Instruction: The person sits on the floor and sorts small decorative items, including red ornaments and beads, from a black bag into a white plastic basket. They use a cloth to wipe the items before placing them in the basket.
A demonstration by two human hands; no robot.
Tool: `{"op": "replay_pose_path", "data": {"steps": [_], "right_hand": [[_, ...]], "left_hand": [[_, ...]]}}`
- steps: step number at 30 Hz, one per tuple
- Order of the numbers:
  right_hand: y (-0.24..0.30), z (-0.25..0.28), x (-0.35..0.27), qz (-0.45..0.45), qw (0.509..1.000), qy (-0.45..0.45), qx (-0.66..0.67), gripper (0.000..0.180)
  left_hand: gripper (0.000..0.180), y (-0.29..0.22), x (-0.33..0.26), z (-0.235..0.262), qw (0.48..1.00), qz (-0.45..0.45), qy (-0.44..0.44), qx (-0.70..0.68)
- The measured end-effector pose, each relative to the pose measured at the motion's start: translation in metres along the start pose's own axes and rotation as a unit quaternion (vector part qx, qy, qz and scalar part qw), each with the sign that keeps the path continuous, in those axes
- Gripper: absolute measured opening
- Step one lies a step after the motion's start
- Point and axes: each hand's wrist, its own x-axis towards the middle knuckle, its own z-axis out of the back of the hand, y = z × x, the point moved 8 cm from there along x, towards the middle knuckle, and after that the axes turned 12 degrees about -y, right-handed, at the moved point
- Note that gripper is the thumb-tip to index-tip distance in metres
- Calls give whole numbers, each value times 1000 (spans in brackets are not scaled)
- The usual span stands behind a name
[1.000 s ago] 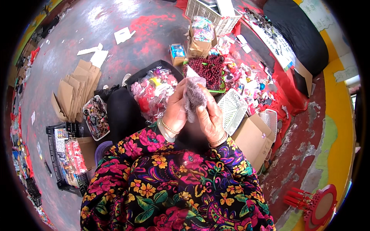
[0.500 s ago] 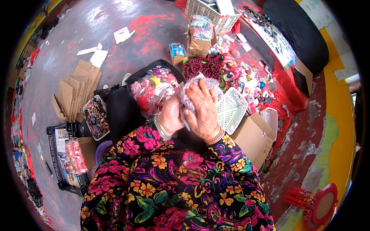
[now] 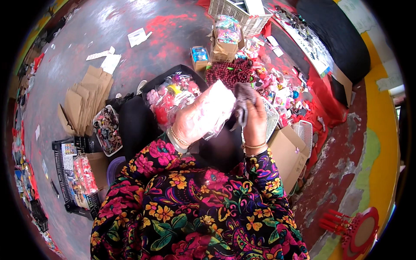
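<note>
My left hand (image 3: 189, 125) grips a flat white and pale pink packet (image 3: 218, 103) that looks wrapped in clear plastic and shines brightly. What lies inside it is washed out by glare. Just to its right, my right hand (image 3: 255, 123) is closed round a crumpled grey-purple cloth (image 3: 244, 100), whose loose end hangs down. Cloth and packet are very close at the packet's right edge; I cannot tell if they touch. Beyond the left hand stands a black open box (image 3: 197, 77) full of bagged pink and red trinkets. Behind the packet lies a heap of dark red beads (image 3: 225, 73).
White perforated baskets (image 3: 272, 117) and an open cardboard box (image 3: 288, 149) stand at right. A basket of hair ties (image 3: 107, 130), folded cardboard (image 3: 86, 99) and a black crate (image 3: 69, 190) are at left. Small packets (image 3: 281, 93) cover a red cloth. A grey crate (image 3: 253, 24) stands far off.
My right hand has drawn the grey-purple cloth off to the right, away from the left hand. The white packet in my left hand, covered before, now shows.
</note>
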Motion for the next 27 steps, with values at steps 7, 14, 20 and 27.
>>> {"op": "replay_pose_path", "data": {"steps": [7,14,20,27], "right_hand": [[62,-35,-51,334,906,151,-211,45],[34,-78,-62,402,761,201,-468,56],[44,-64,-21,391,824,85,-400,43],[24,-40,-7,259,932,92,-236,34]], "left_hand": [[51,-10,2,14,995,-18,-97,-24],[50,19,-5,9,998,27,-49,-11],[50,31,-10,7,997,44,-26,54],[53,13,1,7,998,15,-56,10]]}}
